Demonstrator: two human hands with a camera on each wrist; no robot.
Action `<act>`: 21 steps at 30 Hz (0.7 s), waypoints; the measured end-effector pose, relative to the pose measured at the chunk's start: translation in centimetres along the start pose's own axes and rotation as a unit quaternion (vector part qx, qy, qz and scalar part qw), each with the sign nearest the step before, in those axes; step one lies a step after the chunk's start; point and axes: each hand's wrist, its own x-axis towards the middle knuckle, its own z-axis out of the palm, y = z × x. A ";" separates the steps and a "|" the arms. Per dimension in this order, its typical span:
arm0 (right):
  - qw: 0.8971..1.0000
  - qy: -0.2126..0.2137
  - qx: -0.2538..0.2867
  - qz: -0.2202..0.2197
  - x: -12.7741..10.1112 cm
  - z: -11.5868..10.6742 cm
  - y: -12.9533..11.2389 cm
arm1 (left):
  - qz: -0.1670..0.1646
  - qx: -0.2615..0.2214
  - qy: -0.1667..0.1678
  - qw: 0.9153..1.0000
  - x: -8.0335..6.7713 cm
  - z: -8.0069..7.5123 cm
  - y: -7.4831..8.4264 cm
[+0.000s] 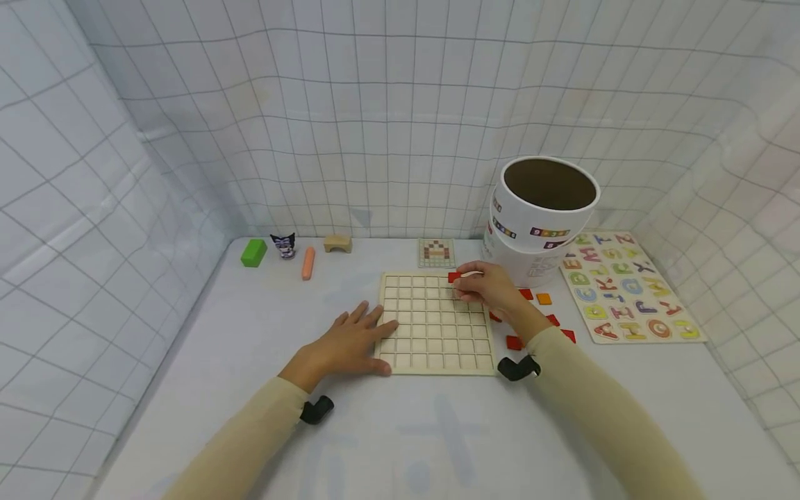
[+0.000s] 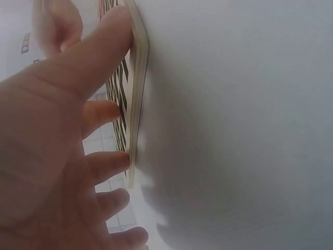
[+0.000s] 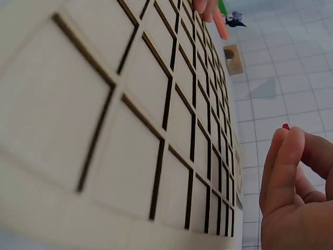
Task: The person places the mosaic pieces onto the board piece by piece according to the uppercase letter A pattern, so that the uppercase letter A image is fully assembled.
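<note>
The left hand lies palm down with spread, extended fingers along the left side of a pale wooden square board divided into a grid, its thumb at the near left corner; its grip is released. The right hand reaches in from the right, wrist bent toward the board's far right part, fingers and thumb drawn together; its grip pinches one small red square tile, held by the far edge. Both forearms wear beige sleeves, with a black device at each wrist.

Counted on the white worktop: one grid board in the middle; five visible loose red tiles right of it, some partly covered by the right hand and arm, so more may be hidden; one orange square tile among them; one large white cylindrical container with coloured number strips; one alphabet board with multicoloured letters at far right; one small patterned square card beyond the grid board. At the back left stand or lie one green rectangular block, one black-and-white figurine, one orange stick and one wooden arch block.
</note>
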 end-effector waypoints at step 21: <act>0.908 0.023 -0.406 -0.101 4.8 4.3 -0.3 | -0.010 0.066 -0.009 0.998 0.7 0.0 0.7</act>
